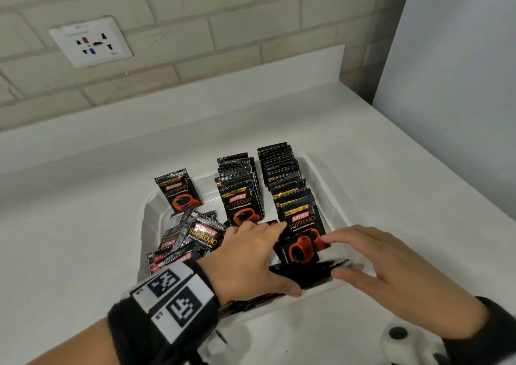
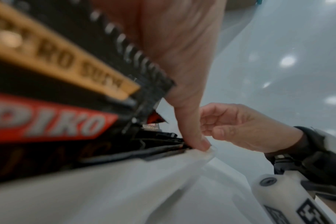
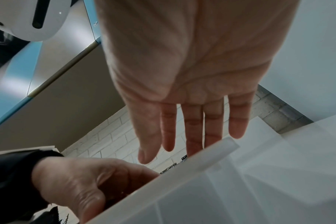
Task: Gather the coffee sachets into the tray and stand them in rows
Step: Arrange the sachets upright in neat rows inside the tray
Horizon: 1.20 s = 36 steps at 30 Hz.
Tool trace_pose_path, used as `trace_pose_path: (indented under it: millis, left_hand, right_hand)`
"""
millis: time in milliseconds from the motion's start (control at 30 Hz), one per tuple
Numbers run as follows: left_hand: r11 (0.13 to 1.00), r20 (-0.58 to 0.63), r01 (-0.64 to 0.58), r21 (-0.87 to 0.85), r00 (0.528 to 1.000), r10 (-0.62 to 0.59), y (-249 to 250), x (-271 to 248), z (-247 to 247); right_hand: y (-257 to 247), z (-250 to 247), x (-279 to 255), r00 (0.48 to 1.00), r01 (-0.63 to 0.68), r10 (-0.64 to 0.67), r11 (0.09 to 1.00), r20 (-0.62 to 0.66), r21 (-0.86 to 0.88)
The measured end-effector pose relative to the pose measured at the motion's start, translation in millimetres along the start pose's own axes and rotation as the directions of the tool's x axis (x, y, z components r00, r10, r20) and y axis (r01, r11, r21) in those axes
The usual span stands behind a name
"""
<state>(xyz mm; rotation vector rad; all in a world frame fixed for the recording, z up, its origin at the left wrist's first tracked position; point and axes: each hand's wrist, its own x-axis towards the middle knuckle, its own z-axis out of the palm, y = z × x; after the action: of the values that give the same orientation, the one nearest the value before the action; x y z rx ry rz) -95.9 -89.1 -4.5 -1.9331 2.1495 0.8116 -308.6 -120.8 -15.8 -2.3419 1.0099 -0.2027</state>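
A white counter (image 1: 83, 225) runs under a pale brick wall (image 1: 195, 23) with a white socket plate (image 1: 90, 41). On it sits a white plastic tray (image 1: 332, 205): black Kopiko coffee sachets (image 1: 282, 169) stand in two rows, others lie heaped at left. Left hand (image 1: 251, 258) flat on fallen sachets, fingers straight; right hand (image 1: 391, 261) spread, holding nothing, fingertips touching the front sachet.

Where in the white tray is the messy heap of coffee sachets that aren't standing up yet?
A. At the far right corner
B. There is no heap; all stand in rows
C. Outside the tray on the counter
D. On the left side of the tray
D: the loose heap lies jumbled on the left side of the tray, while two standing rows fill the middle and right.
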Motion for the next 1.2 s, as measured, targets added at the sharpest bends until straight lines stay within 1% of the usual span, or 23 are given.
trace_pose_path:
  millis: [133, 233, 333, 433, 567, 700, 767, 833, 933, 1000, 1067, 1133, 1200]
  left_hand:
    - [0.999, 0.008, -0.038, -0.003, 0.999, 0.038, -1, 2, -1]
    - [0.995, -0.001, -0.084, 0.046, 0.996, 0.084, 0, 0, 1]
    - [0.983, -0.085, -0.115, 0.144, 0.988, 0.128, 3, -1, 6]
    - [0.956, -0.152, -0.159, 0.246, 0.968, 0.200, 4, 0, 13]
    - [0.941, -0.145, -0.172, 0.292, 0.964, 0.221, 5, -1, 14]
    - [0.905, -0.130, -0.165, 0.391, 0.964, 0.232, 6, 0, 14]
    - [0.878, -0.127, -0.176, 0.445, 0.958, 0.257, 7, 0, 17]
    - [0.887, -0.118, -0.152, 0.436, 0.967, 0.224, 7, -2, 20]
    - [0.872, -0.203, -0.128, 0.472, 0.947, 0.249, 4, -3, 27]
    - [0.883, -0.221, -0.136, 0.449, 0.941, 0.257, 6, -6, 22]
    - [0.895, -0.271, -0.117, 0.430, 0.929, 0.251, 4, -9, 20]
    - [0.926, -0.293, -0.116, 0.360, 0.928, 0.231, 4, -12, 18]
    - [0.963, -0.326, -0.102, 0.248, 0.928, 0.182, 7, -17, 10]
  right_hand:
    - [-2, -6, 4, 0.999, -0.021, 0.022, 1.000, 0.041, -0.010]
    - [-2, -7, 6, 0.997, -0.048, 0.048, 0.999, 0.053, -0.010]
    - [-2, -7, 7, 0.998, -0.044, 0.044, 0.999, 0.048, -0.013]
    - [-4, -6, 7, 0.999, -0.040, 0.040, 0.999, 0.035, -0.001]
    - [-3, -6, 7, 0.999, -0.032, 0.033, 0.999, 0.036, -0.013]
    - [-4, -10, 11, 0.998, -0.013, 0.016, 0.998, 0.054, -0.055]
    - [-4, -13, 13, 0.998, 0.000, 0.005, 0.996, 0.059, -0.088]
    - [-4, -16, 14, 0.999, 0.015, -0.009, 0.991, 0.047, -0.131]
    - [-4, -21, 15, 1.000, 0.008, -0.005, 0.990, 0.019, -0.142]
    - [-4, -23, 15, 1.000, 0.001, 0.001, 0.991, 0.011, -0.134]
    - [-3, -24, 15, 1.000, -0.002, 0.002, 0.993, 0.003, -0.115]
    - [-2, -26, 15, 1.000, -0.003, 0.002, 0.997, -0.017, -0.071]
    - [-4, -29, 14, 0.998, -0.006, 0.006, 1.000, -0.055, 0.004]
